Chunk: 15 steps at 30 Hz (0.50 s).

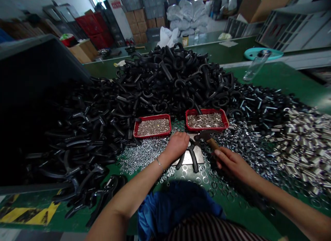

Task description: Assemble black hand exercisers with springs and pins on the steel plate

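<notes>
My left hand [178, 144] has its fingers closed at the top of a black plier-shaped part [192, 157], whose two handles point toward me on a metal plate [200, 154]. What those fingers pinch is hidden. To the right, my right hand [227, 158] grips the wooden handle of a hammer [212, 143]. The hammer's dark head is just above the plate's right side, near the black part. Behind my hands stand two red trays, the left one [152, 134] with tiny metal pieces and the right one [226, 121] with small pins.
A high heap of black parts [165, 78] spreads behind the trays and leftward to a dark bin [46, 54]. Loose rings [144, 153] surround the plate. Silver cylinders [305, 144] are piled at the right. A clear bottle [256, 66] stands at the back right.
</notes>
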Motion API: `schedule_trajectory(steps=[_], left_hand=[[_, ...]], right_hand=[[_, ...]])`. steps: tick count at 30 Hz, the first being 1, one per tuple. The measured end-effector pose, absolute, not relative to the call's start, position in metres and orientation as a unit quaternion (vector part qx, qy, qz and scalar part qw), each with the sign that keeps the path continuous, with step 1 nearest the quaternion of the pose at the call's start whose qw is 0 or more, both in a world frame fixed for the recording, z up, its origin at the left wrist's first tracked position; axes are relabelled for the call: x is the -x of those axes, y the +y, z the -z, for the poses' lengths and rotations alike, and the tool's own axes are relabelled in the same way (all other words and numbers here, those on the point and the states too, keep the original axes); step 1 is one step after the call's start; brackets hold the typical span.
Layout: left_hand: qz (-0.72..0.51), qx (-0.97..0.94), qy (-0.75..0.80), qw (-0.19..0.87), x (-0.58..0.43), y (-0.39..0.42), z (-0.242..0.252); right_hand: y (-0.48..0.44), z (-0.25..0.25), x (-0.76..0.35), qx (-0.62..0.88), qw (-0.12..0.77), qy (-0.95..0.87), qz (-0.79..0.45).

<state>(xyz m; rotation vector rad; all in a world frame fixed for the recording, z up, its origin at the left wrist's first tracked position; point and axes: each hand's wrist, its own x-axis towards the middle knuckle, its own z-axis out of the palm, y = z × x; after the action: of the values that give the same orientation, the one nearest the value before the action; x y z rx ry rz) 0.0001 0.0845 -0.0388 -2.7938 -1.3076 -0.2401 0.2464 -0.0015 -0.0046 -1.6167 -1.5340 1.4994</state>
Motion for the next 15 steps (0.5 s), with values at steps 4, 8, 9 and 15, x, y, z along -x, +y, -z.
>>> schedule_trajectory(steps=[4, 8, 9, 15], left_hand=[[0.132, 0.863, -0.488, -0.005, 0.003, 0.072, 0.034], [0.195, 0.833, -0.516, -0.041, 0.011, 0.036, 0.029], [0.193, 0.838, -0.508, -0.046, 0.012, 0.027, 0.030], [0.148, 0.861, -0.484, -0.040, 0.013, 0.004, 0.041]], right_hand=[[0.016, -0.012, -0.252, 0.572, 0.174, -0.654, -0.463], [0.032, -0.044, -0.246, 0.554, 0.184, -0.724, -0.366], [0.035, -0.050, -0.242, 0.552, 0.199, -0.737, -0.335], [0.062, -0.034, -0.220, 0.531, 0.078, -0.800, -0.269]])
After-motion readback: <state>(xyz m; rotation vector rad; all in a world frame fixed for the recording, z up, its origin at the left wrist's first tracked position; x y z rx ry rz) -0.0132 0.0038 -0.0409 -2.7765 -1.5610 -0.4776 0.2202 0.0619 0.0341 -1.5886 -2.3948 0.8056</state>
